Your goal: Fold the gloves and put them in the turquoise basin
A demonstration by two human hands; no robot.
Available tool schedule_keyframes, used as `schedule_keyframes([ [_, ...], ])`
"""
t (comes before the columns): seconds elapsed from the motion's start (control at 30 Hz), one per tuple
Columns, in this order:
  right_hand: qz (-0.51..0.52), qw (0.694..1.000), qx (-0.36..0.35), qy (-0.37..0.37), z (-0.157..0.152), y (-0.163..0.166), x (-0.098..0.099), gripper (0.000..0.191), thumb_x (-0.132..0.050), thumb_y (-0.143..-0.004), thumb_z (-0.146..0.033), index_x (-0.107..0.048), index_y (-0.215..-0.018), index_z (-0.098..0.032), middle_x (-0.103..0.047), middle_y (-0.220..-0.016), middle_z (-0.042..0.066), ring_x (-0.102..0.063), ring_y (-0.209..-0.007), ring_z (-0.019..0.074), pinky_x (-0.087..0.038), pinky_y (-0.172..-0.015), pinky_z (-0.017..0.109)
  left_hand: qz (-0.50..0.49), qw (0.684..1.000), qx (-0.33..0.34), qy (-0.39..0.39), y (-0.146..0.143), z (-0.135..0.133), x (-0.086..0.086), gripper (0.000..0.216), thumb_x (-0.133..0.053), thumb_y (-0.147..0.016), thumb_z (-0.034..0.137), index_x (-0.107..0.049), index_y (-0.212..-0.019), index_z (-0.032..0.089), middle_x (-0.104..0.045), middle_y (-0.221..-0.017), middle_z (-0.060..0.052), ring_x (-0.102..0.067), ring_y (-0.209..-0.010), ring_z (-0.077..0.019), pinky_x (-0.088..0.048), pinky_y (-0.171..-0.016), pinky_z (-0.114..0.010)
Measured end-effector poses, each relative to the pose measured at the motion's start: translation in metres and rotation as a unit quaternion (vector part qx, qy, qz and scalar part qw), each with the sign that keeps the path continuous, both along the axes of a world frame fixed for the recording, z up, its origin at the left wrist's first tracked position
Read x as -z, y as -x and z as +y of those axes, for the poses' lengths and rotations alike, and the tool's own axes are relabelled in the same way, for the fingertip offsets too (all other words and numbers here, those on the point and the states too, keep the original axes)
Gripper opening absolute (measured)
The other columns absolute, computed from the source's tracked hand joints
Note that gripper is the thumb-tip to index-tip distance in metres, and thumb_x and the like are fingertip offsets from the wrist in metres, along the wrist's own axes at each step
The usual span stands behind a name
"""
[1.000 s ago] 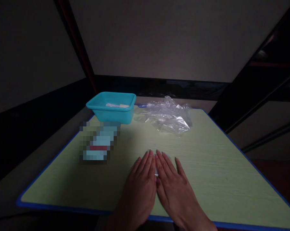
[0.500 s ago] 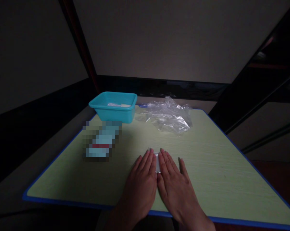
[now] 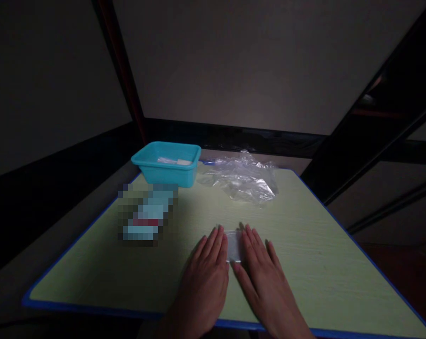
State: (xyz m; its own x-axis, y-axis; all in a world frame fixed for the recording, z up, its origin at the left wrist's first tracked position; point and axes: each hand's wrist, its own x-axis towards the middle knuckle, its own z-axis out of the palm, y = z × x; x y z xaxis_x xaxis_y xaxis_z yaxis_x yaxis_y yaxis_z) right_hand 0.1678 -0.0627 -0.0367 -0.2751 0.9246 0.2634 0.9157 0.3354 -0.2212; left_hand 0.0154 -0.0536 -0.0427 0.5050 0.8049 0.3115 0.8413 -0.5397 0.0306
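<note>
A small, flat, clear plastic packet lies on the table near its front edge. My left hand rests flat with its fingers stretched forward, the fingertips over the packet's left side. On the packet's right side lie the fingertips of my right hand, also flat, with the thumb set apart. The packet's middle shows between the two hands, while its sides are hidden under the fingers. Whatever is inside it, if anything, is too dim to make out.
A turquoise plastic basin with white and pale items in it stands at the back left. Before it lies a pixelated, bluish oblong thing. Crumpled clear plastic sits at the back. The pale green table has a blue edge.
My right hand has slid to the right, away from my left hand, so more of the packet shows between them. The view has shifted slightly.
</note>
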Motion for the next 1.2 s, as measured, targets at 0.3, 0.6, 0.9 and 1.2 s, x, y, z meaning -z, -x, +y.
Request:
schedule_keyframes([
  [0.3,0.109,0.982,-0.094,-0.122,0.004,-0.012,0.0,0.019,-0.048,-0.087,-0.017,-0.064,-0.096,-0.017,-0.064,-0.113,0.013,-0.058,-0.108,0.0269,-0.046,-0.092,0.052,-0.069,0.997,0.023,-0.003,0.005,-0.001,-0.001,0.064,-0.034,-0.082,0.004,-0.013,-0.142,0.006,-0.029,-0.145,-0.018,-0.028,-0.134,-0.0248,-0.04,-0.102,-0.042],
  [0.6,0.023,0.963,-0.204,-0.175,0.011,-0.017,-0.02,0.034,-0.034,-0.092,-0.007,-0.067,-0.087,-0.016,-0.072,-0.079,0.005,-0.068,-0.073,0.0179,-0.053,-0.082,0.039,-0.207,0.976,0.025,0.062,0.008,-0.002,0.004,0.074,-0.042,-0.081,0.005,-0.006,-0.143,0.023,-0.043,-0.139,-0.015,-0.042,-0.126,-0.0257,-0.045,-0.098,-0.047],
  [0.9,0.007,0.967,-0.198,-0.16,0.01,-0.014,-0.022,0.028,-0.044,-0.084,-0.001,-0.067,-0.091,-0.014,-0.071,-0.077,0.006,-0.068,-0.07,0.0191,-0.056,-0.076,0.037,-0.181,0.982,0.03,0.048,0.007,-0.002,0.002,0.063,-0.043,-0.082,0.006,-0.021,-0.139,0.02,-0.05,-0.133,-0.015,-0.048,-0.121,-0.027,-0.045,-0.097,-0.049],
  [1.2,0.011,0.976,-0.166,-0.139,0.008,-0.016,-0.017,0.023,-0.045,-0.084,-0.003,-0.067,-0.089,-0.01,-0.069,-0.095,0.014,-0.066,-0.084,0.0234,-0.058,-0.073,0.037,-0.172,0.983,0.025,0.055,0.006,-0.001,-0.001,0.051,-0.047,-0.08,0.007,-0.039,-0.13,0.012,-0.053,-0.129,-0.016,-0.051,-0.119,-0.0272,-0.045,-0.098,-0.047],
])
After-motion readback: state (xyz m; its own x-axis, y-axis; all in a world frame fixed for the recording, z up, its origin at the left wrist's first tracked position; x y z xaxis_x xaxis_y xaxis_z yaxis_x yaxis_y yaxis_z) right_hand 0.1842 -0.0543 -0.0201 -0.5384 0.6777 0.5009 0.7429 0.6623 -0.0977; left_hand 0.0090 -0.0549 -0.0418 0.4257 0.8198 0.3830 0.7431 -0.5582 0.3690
